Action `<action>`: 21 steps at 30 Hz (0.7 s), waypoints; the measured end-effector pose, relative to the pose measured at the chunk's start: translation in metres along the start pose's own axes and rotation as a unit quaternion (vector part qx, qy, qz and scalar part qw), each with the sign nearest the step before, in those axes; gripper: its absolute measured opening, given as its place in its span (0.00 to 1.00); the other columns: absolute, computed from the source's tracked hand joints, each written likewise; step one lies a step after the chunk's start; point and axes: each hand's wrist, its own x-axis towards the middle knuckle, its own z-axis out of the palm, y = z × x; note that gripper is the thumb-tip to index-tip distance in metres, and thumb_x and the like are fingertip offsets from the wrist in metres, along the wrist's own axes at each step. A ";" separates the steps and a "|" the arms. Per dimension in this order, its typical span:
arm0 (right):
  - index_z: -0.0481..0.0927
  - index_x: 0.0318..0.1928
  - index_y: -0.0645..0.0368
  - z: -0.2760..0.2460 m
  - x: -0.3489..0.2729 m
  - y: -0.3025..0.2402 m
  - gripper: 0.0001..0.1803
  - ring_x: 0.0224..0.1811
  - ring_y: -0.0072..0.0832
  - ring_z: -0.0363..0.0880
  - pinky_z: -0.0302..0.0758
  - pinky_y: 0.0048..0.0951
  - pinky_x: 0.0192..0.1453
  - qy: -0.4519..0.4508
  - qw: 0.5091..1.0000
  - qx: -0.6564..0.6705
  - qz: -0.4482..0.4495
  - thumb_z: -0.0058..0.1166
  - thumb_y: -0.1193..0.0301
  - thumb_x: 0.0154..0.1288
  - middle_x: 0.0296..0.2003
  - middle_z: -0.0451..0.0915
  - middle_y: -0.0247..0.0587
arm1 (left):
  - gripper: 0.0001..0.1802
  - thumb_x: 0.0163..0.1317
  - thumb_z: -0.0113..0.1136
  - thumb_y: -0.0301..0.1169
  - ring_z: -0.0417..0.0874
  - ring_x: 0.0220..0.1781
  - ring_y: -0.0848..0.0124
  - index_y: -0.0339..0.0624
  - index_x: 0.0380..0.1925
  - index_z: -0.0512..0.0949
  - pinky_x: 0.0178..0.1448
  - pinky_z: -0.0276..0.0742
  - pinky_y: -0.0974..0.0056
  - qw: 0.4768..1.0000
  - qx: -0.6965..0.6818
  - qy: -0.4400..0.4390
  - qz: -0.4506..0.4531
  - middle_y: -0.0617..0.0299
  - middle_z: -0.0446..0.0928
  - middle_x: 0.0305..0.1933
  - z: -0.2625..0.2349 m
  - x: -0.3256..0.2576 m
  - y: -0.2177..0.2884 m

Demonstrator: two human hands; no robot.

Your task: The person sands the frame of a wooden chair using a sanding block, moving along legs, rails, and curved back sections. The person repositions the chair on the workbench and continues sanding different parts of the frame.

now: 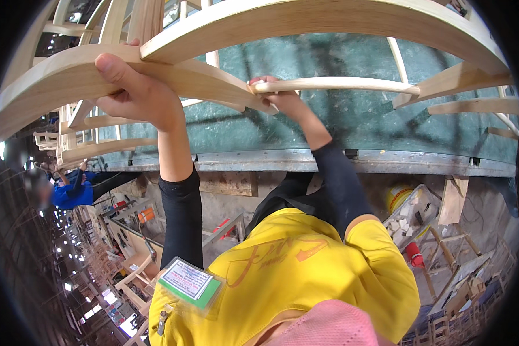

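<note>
A pale, unfinished wooden chair frame (352,26) lies on its side across a green-topped workbench (340,130). My left hand (139,95) is closed around one of its curved legs (55,72), thumb on the near face and fingertips showing over the top edge. Further right, my right hand (282,101) curls around the joint where a thin rung (346,85) meets the end of that leg. Its fingers are partly hidden behind the wood, so I cannot tell whether something small is also in them.
More wooden frames (109,122) stand at the left of the bench. A metal edge (328,161) runs along the bench front. Below right are a bin of scraps (409,216) and a yellow bucket (398,197). A person in blue (72,193) works at the far left.
</note>
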 end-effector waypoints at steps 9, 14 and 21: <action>0.83 0.42 0.58 0.032 -0.088 -0.023 0.09 0.33 0.34 0.82 0.77 0.34 0.36 0.213 0.950 -0.192 -0.124 0.61 0.69 0.64 0.32 0.83 0.42 | 0.34 0.68 0.61 0.52 0.87 0.36 0.64 0.24 0.44 0.68 0.40 0.85 0.65 0.999 -0.043 0.004 -0.024 0.44 0.81 0.35 0.009 -0.007 0.014; 0.84 0.38 0.51 0.023 -0.067 -0.083 0.08 0.43 0.34 0.81 0.72 0.37 0.47 0.317 0.804 -0.422 -0.275 0.64 0.71 0.57 0.34 0.85 0.34 | 0.34 0.69 0.61 0.51 0.87 0.38 0.64 0.24 0.49 0.67 0.43 0.85 0.65 0.999 -0.030 -0.017 -0.028 0.43 0.82 0.38 0.003 -0.006 0.010; 0.86 0.41 0.50 0.011 -0.037 -0.081 0.11 0.51 0.35 0.81 0.69 0.40 0.56 0.160 0.838 -0.461 -0.244 0.69 0.69 0.55 0.35 0.85 0.34 | 0.30 0.70 0.61 0.47 0.87 0.38 0.65 0.27 0.51 0.67 0.43 0.85 0.66 0.998 -0.056 -0.010 0.007 0.45 0.80 0.41 0.003 -0.006 0.011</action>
